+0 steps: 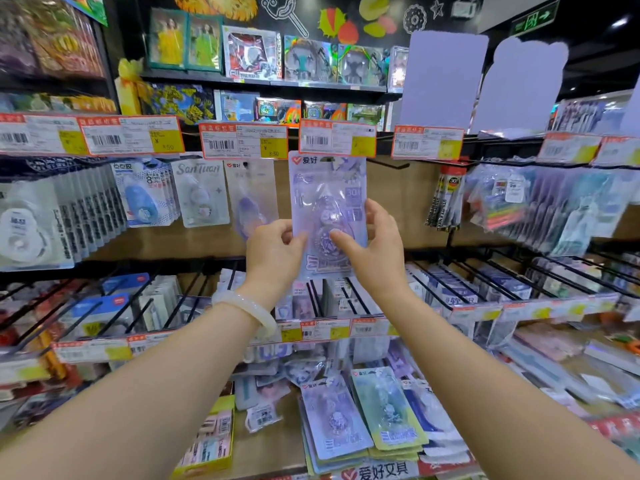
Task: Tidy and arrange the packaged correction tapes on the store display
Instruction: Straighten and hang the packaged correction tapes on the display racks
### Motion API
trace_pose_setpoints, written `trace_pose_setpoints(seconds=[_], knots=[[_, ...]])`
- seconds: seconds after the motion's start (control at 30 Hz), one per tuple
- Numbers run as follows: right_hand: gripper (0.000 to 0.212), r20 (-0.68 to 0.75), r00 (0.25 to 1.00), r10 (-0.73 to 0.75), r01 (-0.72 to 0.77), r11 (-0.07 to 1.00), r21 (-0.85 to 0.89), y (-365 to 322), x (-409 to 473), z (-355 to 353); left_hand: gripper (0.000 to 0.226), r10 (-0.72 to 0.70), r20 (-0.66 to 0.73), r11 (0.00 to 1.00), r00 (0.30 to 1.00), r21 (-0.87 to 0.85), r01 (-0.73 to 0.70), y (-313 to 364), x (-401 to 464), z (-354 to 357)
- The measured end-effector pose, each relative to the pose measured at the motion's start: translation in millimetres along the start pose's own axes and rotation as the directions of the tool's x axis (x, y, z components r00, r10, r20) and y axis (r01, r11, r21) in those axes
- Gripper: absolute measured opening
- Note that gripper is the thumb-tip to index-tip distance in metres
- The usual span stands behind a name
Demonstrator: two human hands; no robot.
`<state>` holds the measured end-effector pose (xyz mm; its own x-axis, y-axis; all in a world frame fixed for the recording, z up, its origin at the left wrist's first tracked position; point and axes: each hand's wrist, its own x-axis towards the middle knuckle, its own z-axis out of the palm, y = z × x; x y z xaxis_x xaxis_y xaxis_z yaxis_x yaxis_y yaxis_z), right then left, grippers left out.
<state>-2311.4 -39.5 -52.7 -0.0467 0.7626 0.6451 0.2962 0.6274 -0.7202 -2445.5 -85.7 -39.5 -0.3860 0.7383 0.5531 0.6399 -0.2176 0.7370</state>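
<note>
I see the purple pack (329, 209) upright at frame centre, just under the price tags (337, 137). My left hand (273, 252) and right hand (372, 247) pinch its lower edges, fingers curled. More packs (334, 420) lie below.

You've got "爱好" atop the purple pack (328, 216); "SanTuan" on a hung pack (201, 194); "3.50" on a price tag (244, 145); "爱好文具" on the btm box (377, 472).
</note>
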Motion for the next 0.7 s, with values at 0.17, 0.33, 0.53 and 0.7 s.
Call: trace_pose_setpoints(seconds=[0.17,0.33,0.53,0.7], knots=[[0.071,-0.008,0.999,-0.037,0.037,0.999,-0.017,12,9,7,0.015,0.034,-0.013,0.999,0.999,-0.01,-0.035,-9,11,8],[0.065,-0.051,0.997,-0.063,0.061,0.998,-0.026,30,13,10,0.008,0.064,0.008,0.998,0.998,-0.017,-0.063,-25,17,27],[0.051,-0.009,0.996,-0.089,0.089,0.995,-0.044,47,34,10,0.015,0.016,-0.023,0.999,1.0,0.029,-0.016,-29,34,46],[0.054,0.091,0.994,-0.055,0.064,0.993,-0.099,56,58,22,0.004,-0.043,-0.052,0.997,0.998,0.058,0.046,-34,56,58]])
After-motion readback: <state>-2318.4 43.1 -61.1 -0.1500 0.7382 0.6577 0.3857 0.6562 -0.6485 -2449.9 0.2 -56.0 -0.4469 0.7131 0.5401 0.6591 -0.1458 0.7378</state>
